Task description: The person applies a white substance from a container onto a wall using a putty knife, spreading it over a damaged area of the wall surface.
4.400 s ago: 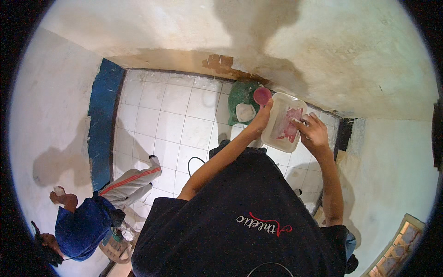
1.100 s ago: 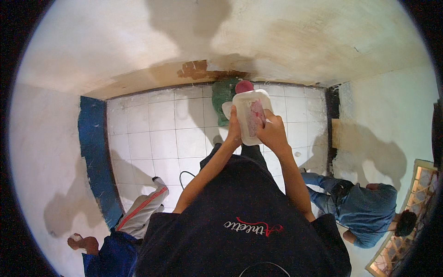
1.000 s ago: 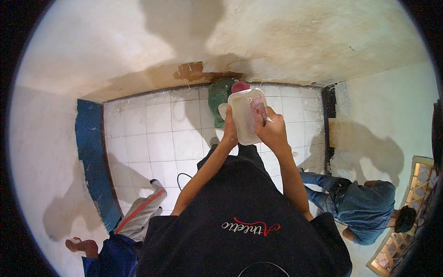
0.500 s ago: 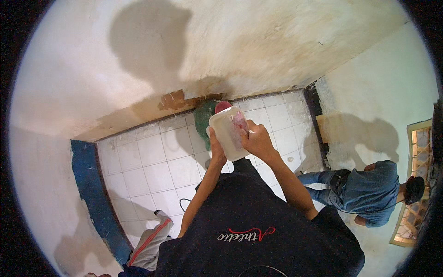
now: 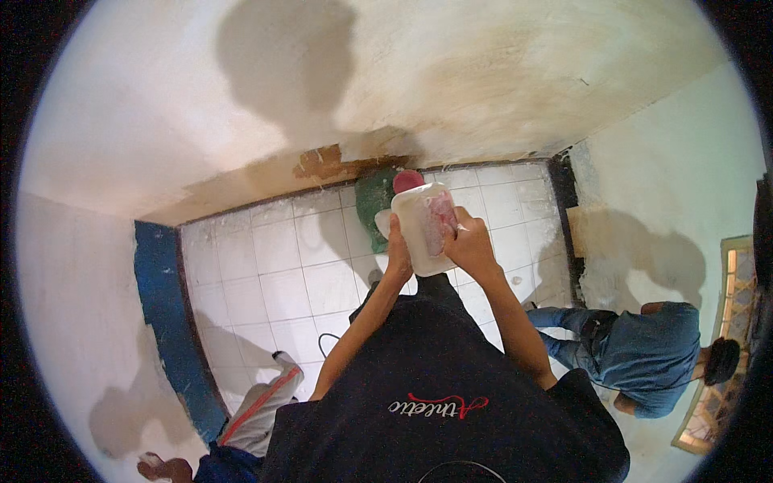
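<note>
In front of my body is a whitish rectangular plastic tub [image 5: 413, 233], tilted toward me. My left hand [image 5: 398, 251] grips its left side with the fingers mostly underneath and the thumb along the rim. At the tub's right side my right hand [image 5: 473, 245] is closed, its fingers reaching over the rim onto a pinkish, partly clear item [image 5: 441, 217]. That item looks like crumpled plastic or cloth; which one I cannot tell. Beyond the tub, a round red-pink container [image 5: 408, 179] stands on the floor beside a green sack [image 5: 370, 201].
A stained wall [image 5: 483, 88] rises ahead over the white tiled floor [image 5: 282, 266]. On the right, a person in a blue shirt [image 5: 652, 350] stands near a window [image 5: 713, 386]. Another person's grey trouser leg [image 5: 262, 414] shows at lower left. A dark cable [image 5: 324, 344] lies nearby.
The view has shifted slightly, so the room sits a little differently in it. Both hands keep hold as before, with the tub a little farther right in the picture.
</note>
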Available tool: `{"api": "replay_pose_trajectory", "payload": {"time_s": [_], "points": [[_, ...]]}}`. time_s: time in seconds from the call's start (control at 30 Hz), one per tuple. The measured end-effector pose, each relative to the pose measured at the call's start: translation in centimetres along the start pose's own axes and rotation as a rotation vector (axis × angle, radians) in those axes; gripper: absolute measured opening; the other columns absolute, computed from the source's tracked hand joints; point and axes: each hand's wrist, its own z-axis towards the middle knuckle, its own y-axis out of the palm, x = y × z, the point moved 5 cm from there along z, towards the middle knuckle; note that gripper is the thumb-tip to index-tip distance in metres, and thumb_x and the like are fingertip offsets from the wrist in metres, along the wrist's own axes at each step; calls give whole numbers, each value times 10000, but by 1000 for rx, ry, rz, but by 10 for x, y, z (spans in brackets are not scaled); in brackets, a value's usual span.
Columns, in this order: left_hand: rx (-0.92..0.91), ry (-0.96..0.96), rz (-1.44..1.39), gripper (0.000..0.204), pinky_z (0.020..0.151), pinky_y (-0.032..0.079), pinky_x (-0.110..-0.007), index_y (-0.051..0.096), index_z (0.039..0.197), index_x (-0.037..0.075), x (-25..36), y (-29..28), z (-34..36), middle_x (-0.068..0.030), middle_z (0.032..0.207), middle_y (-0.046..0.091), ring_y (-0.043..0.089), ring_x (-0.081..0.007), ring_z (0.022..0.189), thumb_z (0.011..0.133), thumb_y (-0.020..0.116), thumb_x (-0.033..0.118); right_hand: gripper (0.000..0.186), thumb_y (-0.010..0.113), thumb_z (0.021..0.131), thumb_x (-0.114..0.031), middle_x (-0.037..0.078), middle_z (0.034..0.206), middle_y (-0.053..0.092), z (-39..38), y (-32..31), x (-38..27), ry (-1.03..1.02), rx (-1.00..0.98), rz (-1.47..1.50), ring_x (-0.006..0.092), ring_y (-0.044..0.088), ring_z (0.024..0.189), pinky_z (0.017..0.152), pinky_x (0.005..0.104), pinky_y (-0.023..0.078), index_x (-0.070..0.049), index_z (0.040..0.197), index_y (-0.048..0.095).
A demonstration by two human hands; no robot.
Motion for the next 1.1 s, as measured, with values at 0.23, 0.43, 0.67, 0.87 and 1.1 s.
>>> {"api": "replay_pose_trajectory", "payload": {"time_s": [0.23,0.43,0.67,0.87,1.1], "points": [[-6,1,87,730,968,479,-407,391,1381,41,6,5,-1,-156,1270,545,571,-287,1136,967,235,621,135,610,814,-57,254,703,620,9,5,-2,-1,-71,-19,428,634,664,566,442,485,35,911,591],[-17,42,66,763,961,483,-418,391,1378,55,8,-4,11,-146,1267,547,583,-287,1109,943,252,667,214,552,868,-176,247,718,639,24,1,-6,-109,-85,19,425,641,649,597,484,519,30,884,605],[45,-6,129,720,976,466,-393,404,1371,51,11,-6,10,-143,1272,546,560,-263,1149,969,239,626,223,559,863,-157,258,695,629,25,13,-9,-134,-144,88,396,657,651,588,458,516,62,887,596],[106,80,138,652,949,479,-349,466,1315,11,16,-1,5,-132,1203,588,590,-229,1087,1011,216,532,112,605,812,-59,242,768,644,21,23,5,38,-135,101,381,646,689,621,412,493,46,851,605],[57,106,279,775,974,471,-377,387,1385,38,5,-56,21,-139,1280,541,556,-253,1148,954,211,658,348,590,841,-255,234,796,666,21,46,31,-34,-184,86,390,660,745,724,455,529,45,1011,638]]}}
